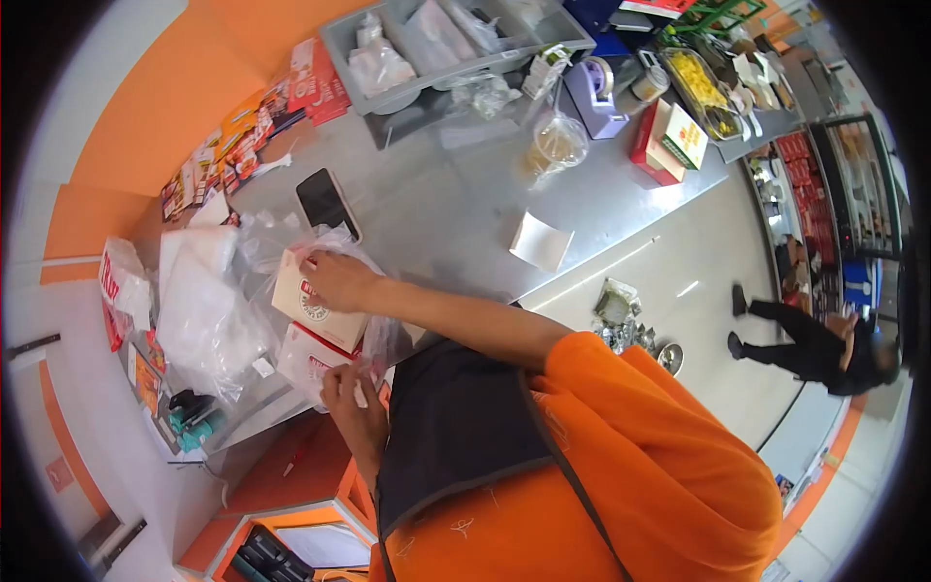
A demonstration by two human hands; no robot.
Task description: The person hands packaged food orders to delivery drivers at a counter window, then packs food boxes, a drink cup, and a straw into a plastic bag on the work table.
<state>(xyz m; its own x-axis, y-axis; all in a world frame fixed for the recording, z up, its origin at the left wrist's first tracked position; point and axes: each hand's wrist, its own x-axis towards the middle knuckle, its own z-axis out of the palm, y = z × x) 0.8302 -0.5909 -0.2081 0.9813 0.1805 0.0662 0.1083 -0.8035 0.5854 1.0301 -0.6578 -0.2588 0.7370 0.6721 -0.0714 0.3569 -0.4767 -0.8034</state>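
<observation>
My right hand reaches over a cream cardboard food box with round printed lettering, its fingers gripping the top. This box lies beside a second white and red box. A clear plastic bag surrounds the boxes. My left hand is at the near edge of the second box, fingers curled on the bag's plastic; the exact grip is partly hidden. Just beyond the bag lies a dark phone.
Stacked plastic bags lie at the left. Farther back are a grey divided bin, a tape dispenser, a bagged tub and a red box. An open white carton sits near the table edge. Another person stands at right.
</observation>
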